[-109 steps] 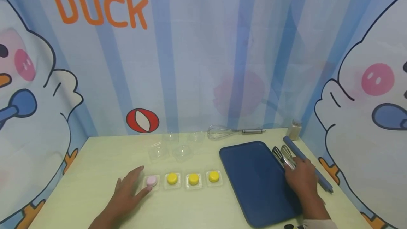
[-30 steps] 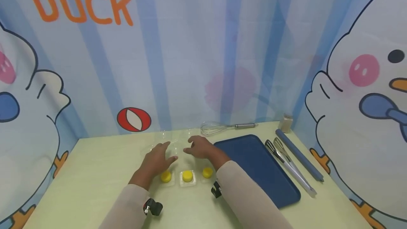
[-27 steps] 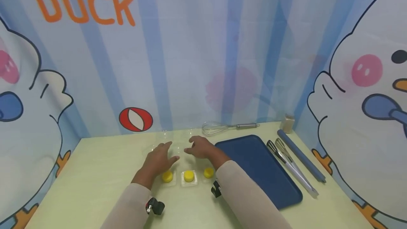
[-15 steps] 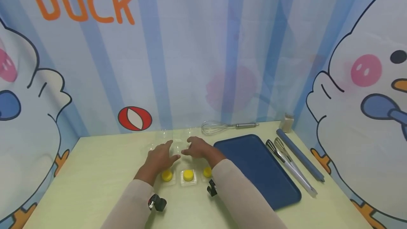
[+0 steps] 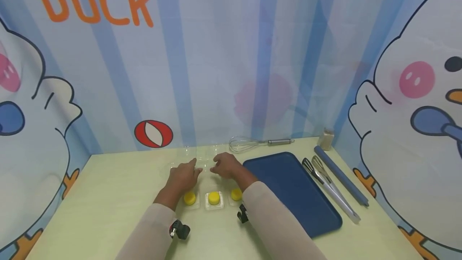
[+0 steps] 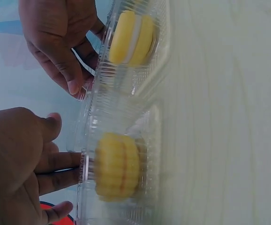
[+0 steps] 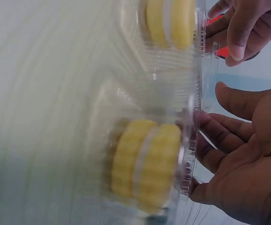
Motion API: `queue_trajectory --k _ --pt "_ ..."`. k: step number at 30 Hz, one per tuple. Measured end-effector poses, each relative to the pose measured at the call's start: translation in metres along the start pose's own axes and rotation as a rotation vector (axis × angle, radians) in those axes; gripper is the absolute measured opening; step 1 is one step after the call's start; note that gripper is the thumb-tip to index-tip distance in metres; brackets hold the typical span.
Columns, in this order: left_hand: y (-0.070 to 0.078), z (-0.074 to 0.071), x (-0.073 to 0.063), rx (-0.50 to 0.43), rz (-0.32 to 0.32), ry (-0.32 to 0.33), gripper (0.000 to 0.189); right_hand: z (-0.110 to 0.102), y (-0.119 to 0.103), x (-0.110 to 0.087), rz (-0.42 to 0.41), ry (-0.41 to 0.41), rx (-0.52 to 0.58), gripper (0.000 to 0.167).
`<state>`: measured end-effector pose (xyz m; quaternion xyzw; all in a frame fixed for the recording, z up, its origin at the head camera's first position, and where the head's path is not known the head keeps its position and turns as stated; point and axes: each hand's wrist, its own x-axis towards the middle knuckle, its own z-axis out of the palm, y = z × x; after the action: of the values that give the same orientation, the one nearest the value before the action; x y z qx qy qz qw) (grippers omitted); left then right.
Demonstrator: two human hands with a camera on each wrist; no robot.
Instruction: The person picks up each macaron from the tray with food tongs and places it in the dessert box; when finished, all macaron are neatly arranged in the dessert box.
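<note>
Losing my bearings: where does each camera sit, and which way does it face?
Head: on the head, facing forward and down at the table; left hand, right hand, sleeves show.
Left wrist: worn there, facing its hand and clear containers; both hands show.
Right wrist: worn there, facing its hand and containers; both hands show.
Both wrist views share yellow macarons.

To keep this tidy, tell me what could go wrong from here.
The left hand and right hand are working around a clear plastic box that barely shows against the pale table; it might get nudged unnoticed. The left forearm runs close beside a yellow cookie and could brush it. The black camera at the right sleeve looks close to the rightmost cookie, and could bump it.
</note>
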<state>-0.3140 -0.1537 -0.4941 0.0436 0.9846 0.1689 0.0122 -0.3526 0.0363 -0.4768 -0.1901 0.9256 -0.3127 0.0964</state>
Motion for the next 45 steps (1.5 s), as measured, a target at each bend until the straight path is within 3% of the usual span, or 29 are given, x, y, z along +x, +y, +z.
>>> queue_trajectory --k 9,13,17,23,27,32,38,45 --pt "0.005 -0.005 -0.009 -0.025 0.045 0.083 0.065 -0.007 0.005 -0.006 -0.013 0.027 0.131 0.059" --pt "0.007 -0.008 -0.011 -0.046 0.053 0.087 0.074 -0.011 0.009 -0.010 -0.023 0.041 0.158 0.060" --pt "0.008 -0.009 -0.011 -0.125 0.035 0.077 0.082 -0.015 0.012 -0.014 -0.049 0.052 0.183 0.058" --pt "0.008 -0.011 -0.008 -0.337 0.056 0.048 0.082 -0.023 0.012 -0.026 -0.072 0.066 0.290 0.045" --pt "0.010 -0.010 -0.008 -0.369 0.063 0.021 0.082 -0.025 0.012 -0.031 -0.083 0.053 0.336 0.041" --pt "0.012 -0.010 -0.010 -0.370 0.082 0.022 0.081 -0.029 0.012 -0.034 -0.082 0.042 0.348 0.048" --pt "0.014 -0.008 -0.014 -0.393 0.137 0.074 0.078 -0.034 0.017 -0.037 -0.101 0.000 0.302 0.075" --pt "0.022 -0.006 -0.020 -0.382 0.199 0.097 0.073 -0.041 0.019 -0.051 -0.169 -0.027 0.209 0.070"
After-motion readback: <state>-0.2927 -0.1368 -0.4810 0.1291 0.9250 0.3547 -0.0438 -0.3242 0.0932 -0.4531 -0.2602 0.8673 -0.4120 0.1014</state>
